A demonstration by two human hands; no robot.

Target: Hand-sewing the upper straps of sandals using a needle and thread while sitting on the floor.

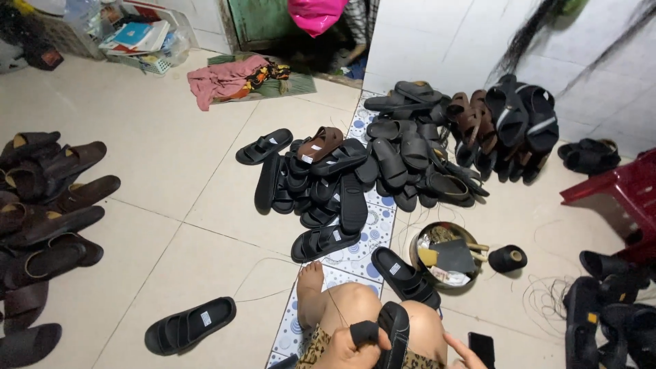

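At the bottom edge my left hand grips a black sandal that rests upright against my knee. Its fingers close around the sandal's strap. My right hand is at the sandal's right side with fingers spread; a thin thread seems to run from it, but I cannot be sure. My bare foot lies on a blue-dotted mat in front of me. A loose black sandal lies just beyond my knee.
A large pile of black and brown sandals covers the floor ahead. More brown sandals lie at left, black ones at right. A round tin of tools, a black thread spool, a red stool and a phone are close by.
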